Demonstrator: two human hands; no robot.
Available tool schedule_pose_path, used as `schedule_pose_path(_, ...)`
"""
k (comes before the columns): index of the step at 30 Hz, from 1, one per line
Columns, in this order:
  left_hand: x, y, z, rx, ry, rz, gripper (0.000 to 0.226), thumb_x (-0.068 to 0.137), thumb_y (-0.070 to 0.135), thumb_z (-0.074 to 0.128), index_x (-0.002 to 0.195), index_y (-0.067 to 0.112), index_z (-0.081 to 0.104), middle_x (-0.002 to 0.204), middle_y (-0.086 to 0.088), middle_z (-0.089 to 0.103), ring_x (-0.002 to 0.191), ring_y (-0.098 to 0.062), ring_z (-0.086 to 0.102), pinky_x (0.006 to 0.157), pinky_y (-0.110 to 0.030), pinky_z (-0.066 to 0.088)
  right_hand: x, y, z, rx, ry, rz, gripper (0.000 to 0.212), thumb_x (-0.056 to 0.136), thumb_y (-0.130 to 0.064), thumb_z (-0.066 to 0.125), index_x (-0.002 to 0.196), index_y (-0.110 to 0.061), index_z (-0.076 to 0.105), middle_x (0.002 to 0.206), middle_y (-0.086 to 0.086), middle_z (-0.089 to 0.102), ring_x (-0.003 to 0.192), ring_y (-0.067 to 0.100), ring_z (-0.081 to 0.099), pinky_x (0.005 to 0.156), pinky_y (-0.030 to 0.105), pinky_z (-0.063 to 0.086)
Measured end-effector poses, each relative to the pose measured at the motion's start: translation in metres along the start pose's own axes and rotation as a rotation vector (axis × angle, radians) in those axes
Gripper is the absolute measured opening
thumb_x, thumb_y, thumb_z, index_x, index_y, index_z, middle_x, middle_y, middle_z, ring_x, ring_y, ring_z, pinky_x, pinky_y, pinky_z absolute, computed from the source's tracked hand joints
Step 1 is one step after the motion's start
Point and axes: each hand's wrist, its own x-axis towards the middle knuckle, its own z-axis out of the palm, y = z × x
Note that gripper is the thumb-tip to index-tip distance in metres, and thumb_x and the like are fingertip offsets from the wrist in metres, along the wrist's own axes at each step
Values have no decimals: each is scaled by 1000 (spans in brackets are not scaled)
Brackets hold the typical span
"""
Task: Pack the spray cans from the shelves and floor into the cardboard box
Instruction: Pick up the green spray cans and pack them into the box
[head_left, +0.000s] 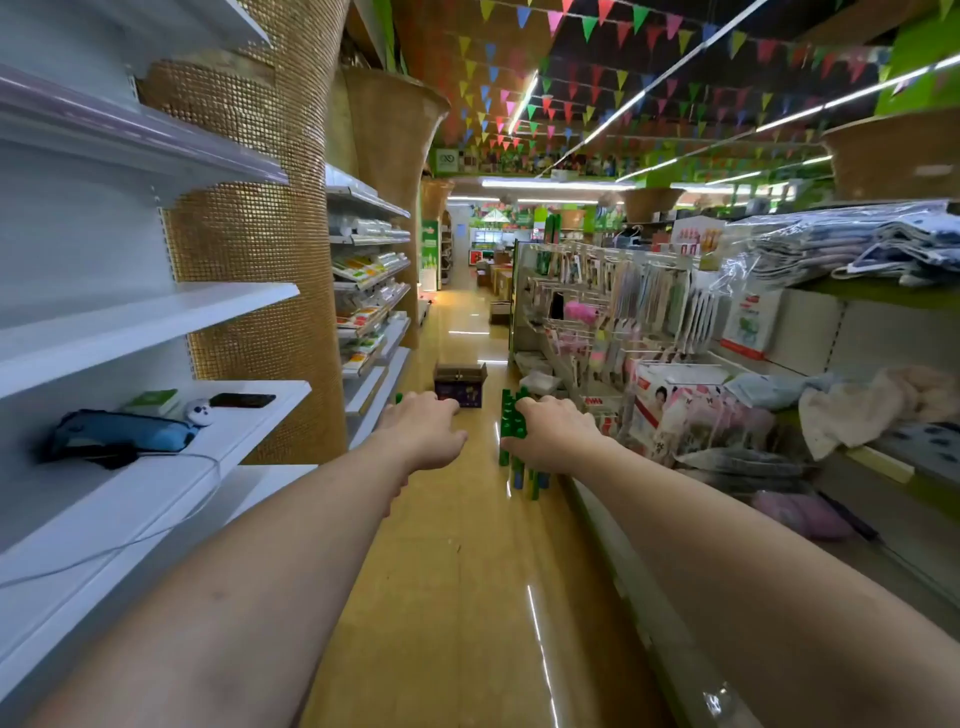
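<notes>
both bare arms reach forward down a shop aisle. the right grip (558, 434) is curled over a cluster of green spray cans (511, 415): the thumb lies across the near side of the cans low down, and the fingers are hooked over their tops, so it is clamped on them. more cans (532, 480), green and some blue, stand on the shiny yellow floor (467, 571) just beneath that hand, close to the base of the right-hand shelving (883, 306).

the left grip (423, 428) shows only its back, fingers bent away from the camera. a sliver of green (399, 398) peeks out at its far left edge, but i cannot tell whether the fingers are closed on anything.

the cardboard box (460, 384), flaps open and with a purple printed side, sits on the floor farther up the aisle, between and beyond the two hands and apart from both.

on the left, white shelves (156, 322) carry a blue pouch (119, 434) and a dark phone (241, 400).
</notes>
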Motion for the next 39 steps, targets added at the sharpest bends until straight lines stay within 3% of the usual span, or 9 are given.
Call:
schedule_pose_path(11, 48, -43, 32, -13, -83, 8, 54, 95, 53, 49, 142, 26, 49, 140, -7, 53, 135, -33, 42, 110, -53, 40, 58, -26, 37, -3, -47, 18, 53, 90, -60, 59, 127, -23, 51, 118, 6, 56, 112, 29, 53, 95, 53, 48)
schedule_pose_path(18, 105, -77, 67, -3, -153, 17, 56, 95, 55, 48, 143, 26, 49, 126, -4, 62, 123, -27, 53, 98, -53, 49, 116, -31, 72, 9, -64, 57, 52, 91, -59, 60, 127, -23, 52, 116, 5, 56, 110, 27, 53, 93, 50, 50)
schedule_pose_path(23, 167, -92, 107, 26, -189, 41, 57, 97, 54, 48, 147, 26, 45, 142, -6, 51, 131, -30, 45, 101, -48, 46, 180, -20, 113, 14, -121, 94, 50, 91, -57, 61, 126, -22, 52, 118, 5, 56, 111, 27, 53, 95, 50, 49)
schedule_pose_path(31, 357, -121, 184, -32, -218, -28, 62, 91, 60, 48, 144, 26, 48, 121, -3, 65, 120, -27, 56, 97, -48, 50, 371, 21, 166, 6, -110, 63, 54, 90, -55, 64, 130, -21, 52, 120, 6, 56, 110, 27, 54, 94, 50, 50)
schedule_pose_path(35, 476, -130, 186, -16, -204, -62, 61, 92, 57, 50, 145, 27, 47, 144, -10, 50, 131, -33, 47, 103, -50, 45, 493, 50, 165, 17, -139, 59, 52, 89, -55, 64, 127, -21, 52, 117, 6, 58, 110, 27, 54, 94, 49, 50)
schedule_pose_path(39, 583, -141, 186, -47, -160, -62, 59, 94, 54, 52, 144, 23, 48, 141, -9, 51, 132, -32, 46, 106, -49, 43, 605, 70, 168, 27, -132, 52, 54, 88, -57, 64, 127, -22, 52, 115, 6, 57, 108, 27, 55, 93, 49, 52)
